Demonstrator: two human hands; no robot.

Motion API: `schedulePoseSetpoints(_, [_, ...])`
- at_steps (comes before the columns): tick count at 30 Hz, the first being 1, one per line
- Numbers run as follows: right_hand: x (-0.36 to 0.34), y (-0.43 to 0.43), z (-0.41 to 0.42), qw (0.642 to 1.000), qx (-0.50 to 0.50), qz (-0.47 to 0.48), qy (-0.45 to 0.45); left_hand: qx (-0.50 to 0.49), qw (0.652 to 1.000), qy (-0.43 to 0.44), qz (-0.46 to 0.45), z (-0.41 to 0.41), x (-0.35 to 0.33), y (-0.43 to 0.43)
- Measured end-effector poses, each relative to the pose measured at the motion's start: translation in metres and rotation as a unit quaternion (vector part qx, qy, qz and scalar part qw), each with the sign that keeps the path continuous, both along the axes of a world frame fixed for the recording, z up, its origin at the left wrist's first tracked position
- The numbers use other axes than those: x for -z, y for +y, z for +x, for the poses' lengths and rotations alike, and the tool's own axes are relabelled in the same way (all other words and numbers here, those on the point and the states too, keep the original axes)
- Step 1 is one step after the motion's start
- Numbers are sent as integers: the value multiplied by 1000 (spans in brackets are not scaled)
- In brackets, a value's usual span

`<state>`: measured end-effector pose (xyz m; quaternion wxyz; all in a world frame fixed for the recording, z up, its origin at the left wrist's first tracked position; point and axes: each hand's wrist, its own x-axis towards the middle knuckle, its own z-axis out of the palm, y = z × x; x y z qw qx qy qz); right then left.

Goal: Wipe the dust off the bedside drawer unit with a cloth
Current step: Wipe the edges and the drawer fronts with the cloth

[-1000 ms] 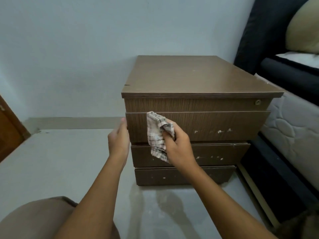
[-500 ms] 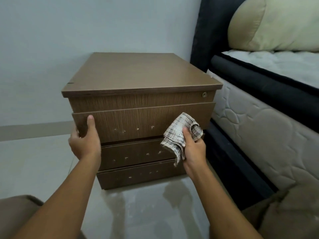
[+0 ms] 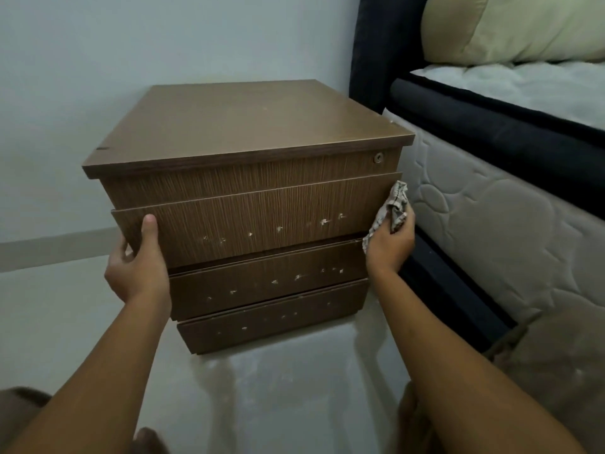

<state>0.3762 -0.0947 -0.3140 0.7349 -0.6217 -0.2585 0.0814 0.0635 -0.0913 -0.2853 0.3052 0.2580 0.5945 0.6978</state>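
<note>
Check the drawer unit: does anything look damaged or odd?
Yes. On the drawer unit, all three drawer fronts carry rows of pale chipped spots and show no handles; the top has a dark notch near its left front corner.

Head-worn view, forward and down, close before the drawer unit (image 3: 258, 221).

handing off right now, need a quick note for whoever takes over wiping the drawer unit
Left hand: grips the left edge of the top drawer front, thumb on its face.
Right hand: holds the cloth at the right front corner of the drawer unit, beside the mattress.
Done: cannot tell which faces are wiped.
Left: pale specks show on all three drawer fronts; the right side and top may need a pass.
</note>
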Motion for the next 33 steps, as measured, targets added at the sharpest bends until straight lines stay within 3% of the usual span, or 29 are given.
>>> schedulePoseSetpoints(12, [28,20,-64,992,-42,-15,-115,18,998,49,-33,-10,5,-3])
schedulePoseSetpoints(19, [39,23,-99,989,-67,-14,-132,38,996,45,-65,-27,5,0])
schedulePoseSetpoints(26, [46,20,-149,980,-104,1,-172,107,987,50,-107,-39,-11,-5])
schedulePoseSetpoints(33, [52,13,-209,964,-180,35,-195,175,969,118,-128,-49,-26,-12])
